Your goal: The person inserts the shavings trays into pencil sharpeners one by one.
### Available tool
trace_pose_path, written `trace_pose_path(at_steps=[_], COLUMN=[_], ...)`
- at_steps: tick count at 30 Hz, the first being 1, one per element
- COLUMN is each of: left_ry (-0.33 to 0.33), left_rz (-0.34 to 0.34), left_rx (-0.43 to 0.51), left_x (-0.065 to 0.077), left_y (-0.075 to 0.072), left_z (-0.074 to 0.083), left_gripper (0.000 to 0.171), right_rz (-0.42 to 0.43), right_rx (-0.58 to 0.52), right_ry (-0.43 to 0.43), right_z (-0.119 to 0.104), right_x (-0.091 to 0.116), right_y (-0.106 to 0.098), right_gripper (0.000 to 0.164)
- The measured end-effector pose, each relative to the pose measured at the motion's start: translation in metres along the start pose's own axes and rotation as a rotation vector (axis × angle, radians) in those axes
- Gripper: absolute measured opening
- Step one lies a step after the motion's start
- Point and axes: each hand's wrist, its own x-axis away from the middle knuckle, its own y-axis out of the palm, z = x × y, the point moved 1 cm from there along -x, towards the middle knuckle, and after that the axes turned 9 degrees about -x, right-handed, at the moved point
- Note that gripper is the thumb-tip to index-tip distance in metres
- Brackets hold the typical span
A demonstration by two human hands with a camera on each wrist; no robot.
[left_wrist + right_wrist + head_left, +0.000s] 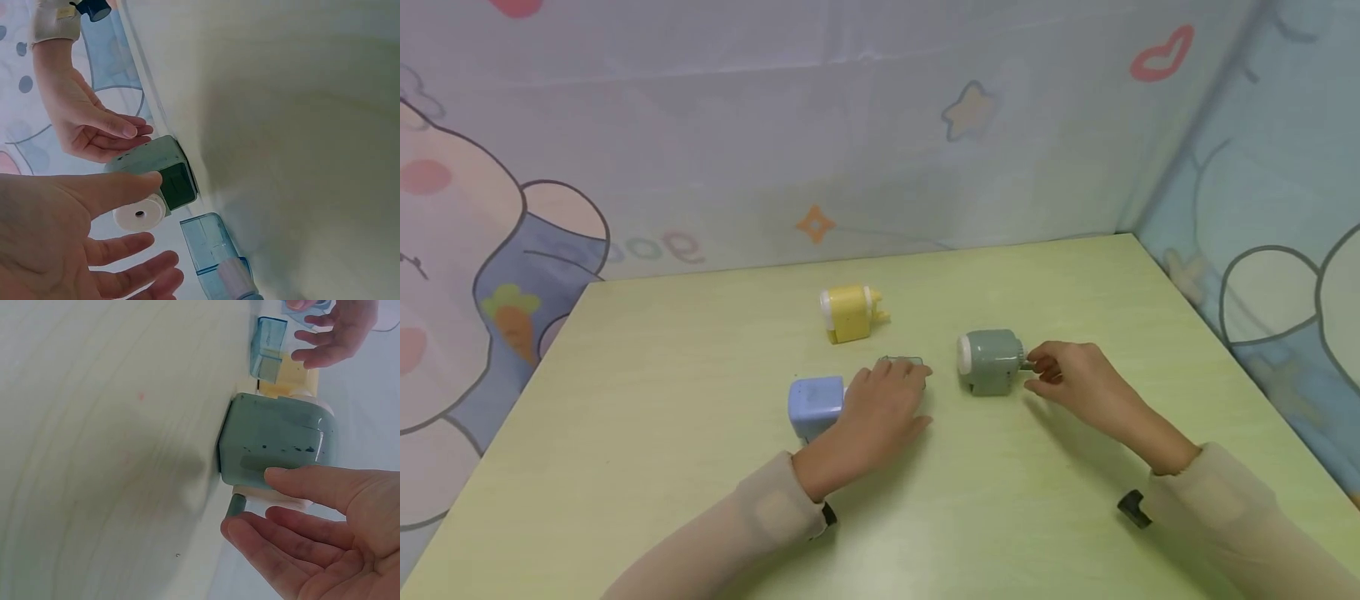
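Note:
A green crank pencil sharpener [992, 360] with a white round front stands on the table. My right hand [1070, 375] is at its crank side, fingers loosely bent and thumb apart. In the right wrist view an index fingertip lies right at the crank knob [235, 505] and the thumb overlaps the green body. My left hand [883, 412], fingers extended, reaches over a blue pencil sharpener [816, 402], hiding its right end. Just beyond the left fingers is a clear bluish box [269, 350], mostly hidden from the head view. A dark rectangular area [179, 185] shows low on the green sharpener.
A yellow crank pencil sharpener [848, 314] stands farther back, its crank pointing right. The pale green table [662, 400] ends at a printed cloth [880, 150] behind, with another printed cloth [1285, 208] on the right.

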Motion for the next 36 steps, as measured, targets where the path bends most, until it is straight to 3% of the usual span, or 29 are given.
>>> trace_pose_path(at_steps=[4,11,26,31,36], left_ry=[-0.027,-0.08,-0.121,-0.148,-0.167], left_rz=[-0.009,-0.01,-0.119,-0.136,-0.106], left_rx=[-0.038,-0.103,-0.195,-0.198,-0.21], left_x=[-0.003,-0.009,-0.013,-0.015,-0.017], left_y=[0.002,0.01,0.011,0.012,0.012], left_z=[0.0,-0.001,-0.005,-0.005,-0.006], left_gripper=[0.059,0.022,0.043,0.031,0.016], right_rz=[-0.003,-0.012,-0.007,-0.014,-0.024], right_rx=[0.0,-0.021,-0.076,-0.119,-0.139], right_ry=[0.003,0.013,0.045,0.057,0.064], right_z=[0.002,0.0,-0.003,-0.006,-0.009], right_x=[-0.002,-0.004,-0.008,-0.009,-0.009], right_y=[0.0,0.0,-0.002,-0.003,-0.004], right_gripper=[0.029,0.036,0.062,0.068,0.068])
